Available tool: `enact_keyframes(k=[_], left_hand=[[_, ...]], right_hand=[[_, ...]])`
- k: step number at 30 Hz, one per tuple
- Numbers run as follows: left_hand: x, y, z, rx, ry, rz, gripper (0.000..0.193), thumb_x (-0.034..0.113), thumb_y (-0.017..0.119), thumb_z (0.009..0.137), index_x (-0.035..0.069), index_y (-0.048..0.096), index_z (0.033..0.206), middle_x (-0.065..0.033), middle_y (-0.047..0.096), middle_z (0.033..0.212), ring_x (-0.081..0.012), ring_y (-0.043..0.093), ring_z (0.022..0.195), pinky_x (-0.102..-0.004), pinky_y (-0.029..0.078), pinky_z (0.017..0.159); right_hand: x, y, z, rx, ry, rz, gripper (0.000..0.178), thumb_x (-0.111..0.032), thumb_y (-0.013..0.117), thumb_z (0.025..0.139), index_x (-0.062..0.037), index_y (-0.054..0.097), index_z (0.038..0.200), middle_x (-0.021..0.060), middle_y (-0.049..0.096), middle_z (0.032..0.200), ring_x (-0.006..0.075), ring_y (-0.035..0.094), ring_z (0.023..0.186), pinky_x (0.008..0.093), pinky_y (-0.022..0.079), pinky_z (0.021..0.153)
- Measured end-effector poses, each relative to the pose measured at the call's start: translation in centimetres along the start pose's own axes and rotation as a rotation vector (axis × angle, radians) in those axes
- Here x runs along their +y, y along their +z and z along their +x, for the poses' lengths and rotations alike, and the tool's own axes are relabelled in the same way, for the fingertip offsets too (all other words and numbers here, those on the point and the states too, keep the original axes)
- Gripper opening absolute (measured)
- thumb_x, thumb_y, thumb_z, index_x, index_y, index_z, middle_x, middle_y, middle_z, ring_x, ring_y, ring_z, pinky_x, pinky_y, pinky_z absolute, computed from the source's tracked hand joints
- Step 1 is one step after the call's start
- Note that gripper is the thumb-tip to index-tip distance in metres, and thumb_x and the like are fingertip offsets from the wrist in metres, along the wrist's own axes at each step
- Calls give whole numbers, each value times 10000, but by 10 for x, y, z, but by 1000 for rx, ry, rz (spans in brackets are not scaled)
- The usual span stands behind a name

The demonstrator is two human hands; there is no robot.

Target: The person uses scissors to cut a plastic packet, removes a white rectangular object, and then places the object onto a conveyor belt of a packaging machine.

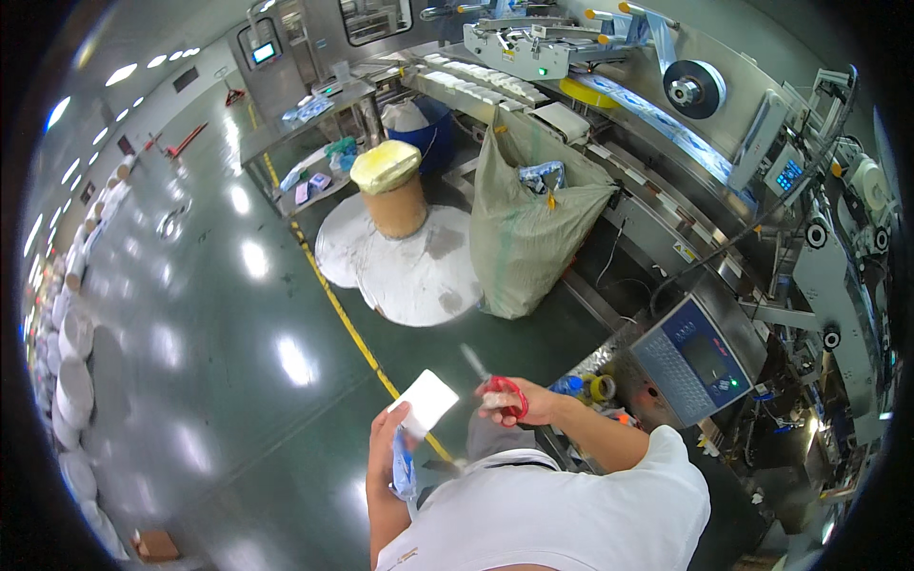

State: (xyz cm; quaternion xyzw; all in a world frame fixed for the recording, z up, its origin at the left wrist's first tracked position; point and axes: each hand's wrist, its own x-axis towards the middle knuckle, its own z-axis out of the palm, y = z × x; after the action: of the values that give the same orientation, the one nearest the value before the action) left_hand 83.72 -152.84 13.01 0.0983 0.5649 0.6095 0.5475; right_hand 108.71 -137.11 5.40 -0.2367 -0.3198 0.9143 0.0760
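Observation:
My left hand [385,430] is closed on a white folded pad [429,403], thumb at its near left corner. A crumpled blue-and-white plastic wrapper [404,468] hangs below the same hand, along the forearm; how the fingers hold it is hidden. To the right of the pad, my right hand [505,403] grips red-handled scissors [495,383]. Their blurred blades point up and left, apart from the pad; I cannot tell whether they are spread.
Ahead stands a large woven sack [528,228] beside round white sheets [419,285] and a brown drum with a yellowish cover [396,205]. A conveyor machine [657,190] runs along the right. Nearer are a control panel [700,357] and tape rolls [602,387]. A yellow line [343,309] crosses the green floor.

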Motion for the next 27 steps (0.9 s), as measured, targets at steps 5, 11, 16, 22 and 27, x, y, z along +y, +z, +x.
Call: enact_keyframes(k=[5, 11, 16, 22, 27], left_hand=[[76, -13, 163, -221, -109, 317, 300, 287, 725, 939, 22, 744, 1077, 3, 692, 814, -59, 558, 599, -221, 402, 510], [193, -4, 335, -285, -103, 610, 356, 271, 707, 946, 0, 725, 1176, -30, 721, 897, -86, 594, 663, -241, 437, 561], [272, 13, 447, -318, -184, 646, 377, 276, 695, 957, -36, 709, 1167, -22, 712, 917, -92, 609, 689, -234, 456, 582], [326, 29, 620, -606, -136, 280, 752, 447, 780, 892, -24, 517, 1416, 17, 628, 950, -50, 521, 659, -210, 421, 578], [367, 88, 782, -734, -193, 107, 390, 98, 667, 945, 27, 530, 1304, 16, 537, 734, -48, 458, 516, -227, 374, 456]], right_hand=[[-98, -30, 134, 97, -217, 25, 351, -184, 622, 1036, -53, 471, 1324, 216, 668, 1190, 252, 707, 980, 318, 576, 744], [-214, -38, 306, 84, -352, -456, 519, -248, 784, 924, -48, 505, 1314, 43, 589, 985, 136, 626, 812, 302, 535, 654], [-330, -29, 379, 70, -271, -403, 576, -175, 838, 846, -50, 507, 1301, 32, 586, 978, 128, 611, 777, 285, 506, 624], [-415, -83, 480, 354, -386, -188, 574, -188, 841, 865, -67, 482, 1297, 19, 582, 872, 102, 585, 693, 260, 475, 578], [-494, -126, 582, 667, -664, 2, 542, -166, 806, 902, -59, 466, 1311, 28, 595, 841, 113, 575, 607, 268, 457, 513]])
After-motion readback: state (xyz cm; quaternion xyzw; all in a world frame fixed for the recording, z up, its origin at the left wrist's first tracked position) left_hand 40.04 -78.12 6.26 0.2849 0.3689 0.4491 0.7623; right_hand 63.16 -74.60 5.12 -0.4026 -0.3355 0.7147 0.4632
